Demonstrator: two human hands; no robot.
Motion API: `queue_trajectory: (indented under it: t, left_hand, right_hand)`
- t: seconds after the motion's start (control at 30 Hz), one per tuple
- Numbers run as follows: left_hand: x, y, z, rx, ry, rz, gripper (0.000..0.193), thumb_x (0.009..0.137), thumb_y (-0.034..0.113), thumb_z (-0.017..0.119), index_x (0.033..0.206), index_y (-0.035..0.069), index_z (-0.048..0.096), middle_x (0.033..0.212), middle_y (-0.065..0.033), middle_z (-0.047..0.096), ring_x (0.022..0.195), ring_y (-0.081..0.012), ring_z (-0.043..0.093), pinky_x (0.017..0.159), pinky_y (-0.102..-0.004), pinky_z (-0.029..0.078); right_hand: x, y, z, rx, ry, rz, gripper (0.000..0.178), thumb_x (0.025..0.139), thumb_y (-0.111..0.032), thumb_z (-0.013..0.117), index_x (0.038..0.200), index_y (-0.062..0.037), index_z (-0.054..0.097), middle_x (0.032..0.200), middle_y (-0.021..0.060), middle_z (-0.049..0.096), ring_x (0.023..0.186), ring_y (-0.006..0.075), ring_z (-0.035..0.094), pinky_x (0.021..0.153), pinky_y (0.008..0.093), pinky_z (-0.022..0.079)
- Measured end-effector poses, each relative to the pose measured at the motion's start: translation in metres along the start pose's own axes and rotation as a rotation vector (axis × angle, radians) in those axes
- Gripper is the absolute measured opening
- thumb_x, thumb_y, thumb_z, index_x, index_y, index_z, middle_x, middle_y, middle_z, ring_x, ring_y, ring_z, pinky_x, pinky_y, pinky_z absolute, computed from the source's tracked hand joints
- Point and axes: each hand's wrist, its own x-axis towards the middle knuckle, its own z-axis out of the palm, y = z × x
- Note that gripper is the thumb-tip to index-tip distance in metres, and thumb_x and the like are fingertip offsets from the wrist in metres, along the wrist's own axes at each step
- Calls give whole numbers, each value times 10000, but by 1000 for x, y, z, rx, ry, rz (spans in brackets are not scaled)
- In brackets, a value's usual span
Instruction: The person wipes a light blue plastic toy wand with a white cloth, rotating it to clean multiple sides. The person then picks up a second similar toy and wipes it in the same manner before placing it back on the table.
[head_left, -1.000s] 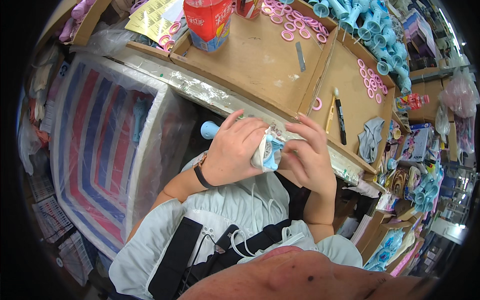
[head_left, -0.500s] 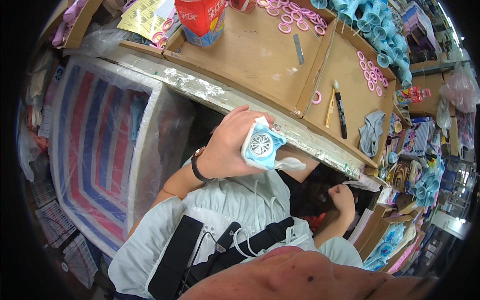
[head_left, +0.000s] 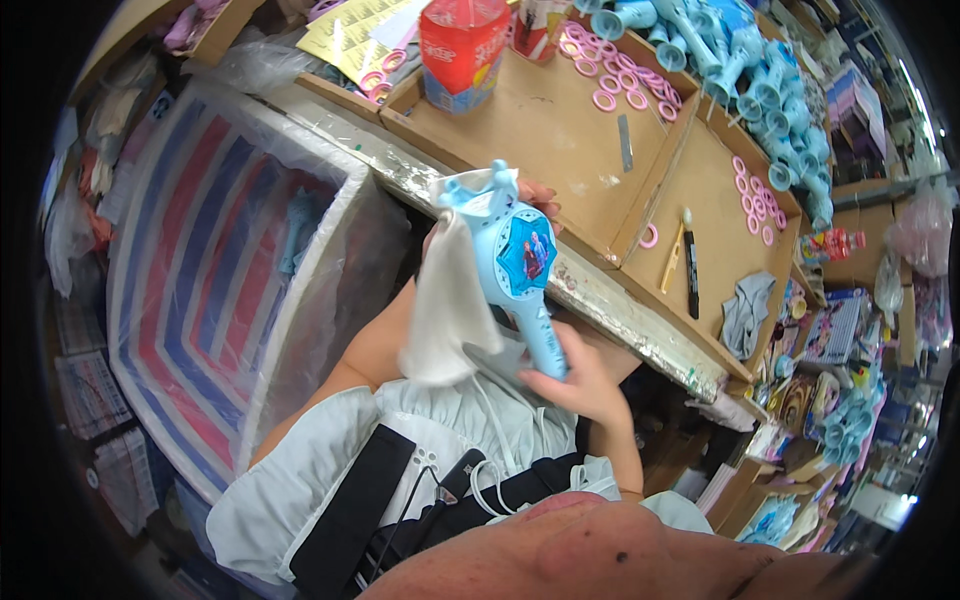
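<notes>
A light blue toy wand [head_left: 510,250] is held over my lap, tilted, its round head with a picture panel facing up and its crown-shaped tip pointing away. My right hand [head_left: 592,382] is closed round the lower end of its handle. Behind the head is my left hand [head_left: 541,196], mostly hidden, with only some fingertips showing past the far side. A white cloth [head_left: 446,315] wraps the near-left side of the head and hangs down, blurred by motion, apparently gripped in that left hand against the wand.
Beyond the worn bench edge [head_left: 590,290] lie cardboard trays [head_left: 570,200] with pink rings [head_left: 637,98], a metal blade, a brush and a black marker [head_left: 691,270]. Blue toy parts [head_left: 770,90] pile up far right. On my left stands a plastic-lined striped bin [head_left: 200,300] with a blue piece inside.
The wand has turned from end-on to showing its picture side and handle. My right hand has come up from the right and taken the handle. The cloth now hangs down on the left.
</notes>
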Motion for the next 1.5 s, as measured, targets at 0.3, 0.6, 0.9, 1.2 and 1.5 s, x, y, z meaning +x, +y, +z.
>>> queue_trajectory:
  t: [0.3,0.6,0.9,1.2,1.5]
  left_hand:
    - [1,-51,14,-93,352,330,510,971,475,429,1236,49,522,1148,-100,595,1018,-216,602,938,-359,477]
    - [1,-8,-3,1809,237,438,312,915,150,553,1214,62,553,1137,-72,588,1042,-193,559,913,-328,438]
    - [0,10,24,2076,92,442,337,707,189,702,1033,124,646,942,-63,660,853,-250,613,715,-331,459]
    - [-1,9,7,686,-174,68,755,793,461,691,1342,12,432,1222,-225,549,1048,-326,582,902,-405,488]
    - [2,5,-19,28,20,-65,514,926,217,585,1371,46,392,1307,-107,520,1171,-177,531,1009,-320,439]
  right_hand:
    - [22,7,30,-371,283,51,429,850,-280,636,1084,16,432,819,289,626,728,472,613,620,515,478]
    - [3,5,25,-375,270,124,455,844,-290,638,1126,8,440,855,280,629,758,461,620,648,515,486]
    - [13,11,28,-581,311,91,414,851,-260,630,1111,7,449,839,273,625,749,449,622,639,487,493]
    - [15,35,0,553,-514,-4,314,820,-141,708,1018,-25,495,798,66,589,685,156,557,626,310,466]
    - [35,29,15,-285,132,52,399,815,-290,677,971,18,478,797,253,626,753,418,635,666,436,508]
